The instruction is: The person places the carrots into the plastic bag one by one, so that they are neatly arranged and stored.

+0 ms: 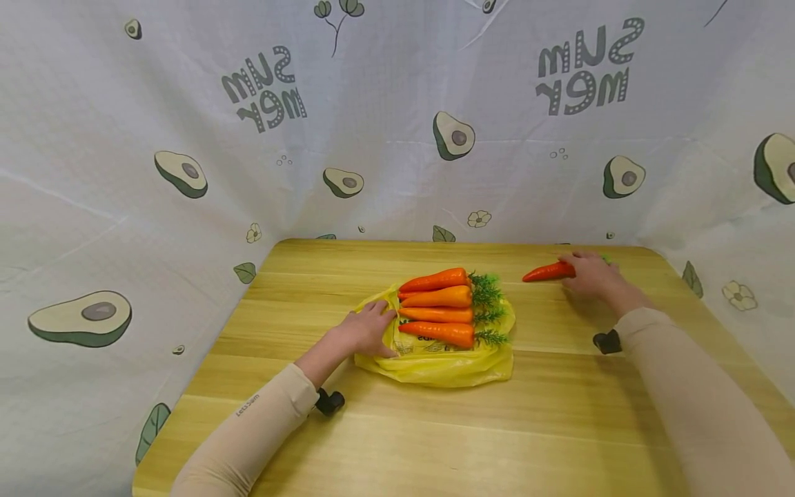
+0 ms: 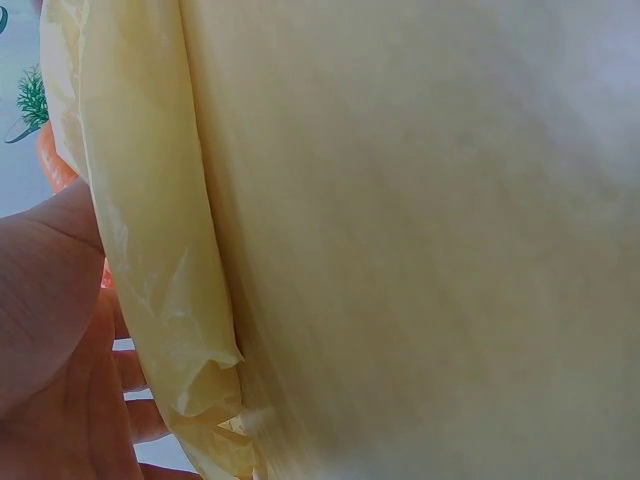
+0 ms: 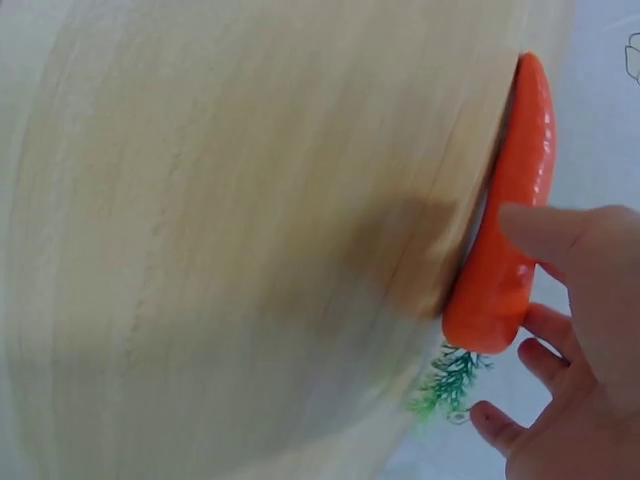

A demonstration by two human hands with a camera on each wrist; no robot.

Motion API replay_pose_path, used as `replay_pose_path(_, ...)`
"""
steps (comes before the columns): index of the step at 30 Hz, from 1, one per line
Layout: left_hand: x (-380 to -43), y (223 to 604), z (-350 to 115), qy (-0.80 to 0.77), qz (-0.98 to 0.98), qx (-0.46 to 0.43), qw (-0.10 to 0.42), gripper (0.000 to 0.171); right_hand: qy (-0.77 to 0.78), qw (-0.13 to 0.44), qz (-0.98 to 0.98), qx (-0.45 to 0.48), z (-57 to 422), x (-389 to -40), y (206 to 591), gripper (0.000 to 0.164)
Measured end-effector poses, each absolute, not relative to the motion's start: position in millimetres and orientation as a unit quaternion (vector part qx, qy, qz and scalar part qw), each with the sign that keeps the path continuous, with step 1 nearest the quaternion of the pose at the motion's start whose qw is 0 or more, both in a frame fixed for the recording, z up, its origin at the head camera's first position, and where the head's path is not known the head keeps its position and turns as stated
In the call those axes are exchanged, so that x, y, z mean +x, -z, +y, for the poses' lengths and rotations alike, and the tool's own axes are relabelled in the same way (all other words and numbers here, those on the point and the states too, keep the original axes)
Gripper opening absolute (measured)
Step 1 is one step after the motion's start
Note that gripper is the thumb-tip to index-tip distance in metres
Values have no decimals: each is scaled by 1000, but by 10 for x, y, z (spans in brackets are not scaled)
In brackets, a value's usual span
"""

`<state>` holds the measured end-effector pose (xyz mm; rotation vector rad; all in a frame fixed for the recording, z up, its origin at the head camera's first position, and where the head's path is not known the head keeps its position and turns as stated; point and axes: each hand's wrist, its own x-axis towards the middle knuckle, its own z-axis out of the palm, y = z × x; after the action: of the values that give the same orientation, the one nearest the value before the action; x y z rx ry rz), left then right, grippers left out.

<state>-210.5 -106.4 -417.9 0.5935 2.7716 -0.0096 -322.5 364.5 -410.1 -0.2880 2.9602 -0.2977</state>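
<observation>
Several orange toy carrots [image 1: 437, 297] with green plastic leaf tops lie side by side on a yellow plastic bag [image 1: 447, 373], tips toward the left. My left hand [image 1: 366, 328] rests on the bag's left edge, fingers spread close to the carrot tips; in the left wrist view the bag's folded edge [image 2: 160, 220] covers part of the thumb. Off to the right, my right hand [image 1: 590, 273] holds a single red-orange carrot [image 3: 510, 190] low over the tabletop. Its thumb lies across the carrot and the fingers come round the far side, with the leaf top [image 3: 450, 380] showing beyond the thick end.
The wooden table [image 1: 397, 442] has rounded back corners. A white curtain [image 1: 385, 90] printed with avocados hangs behind it and along both sides. Each wrist carries a small black camera, seen below the left sleeve [image 1: 267, 421] and beside the right sleeve [image 1: 677, 386].
</observation>
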Motion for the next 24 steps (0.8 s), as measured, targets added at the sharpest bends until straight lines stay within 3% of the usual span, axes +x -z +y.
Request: replay_pose_path(24, -2109, 4188, -1068, 6, 967, 208, 145, 91, 79, 57, 988, -118, 3746, -3180, 4092, 57)
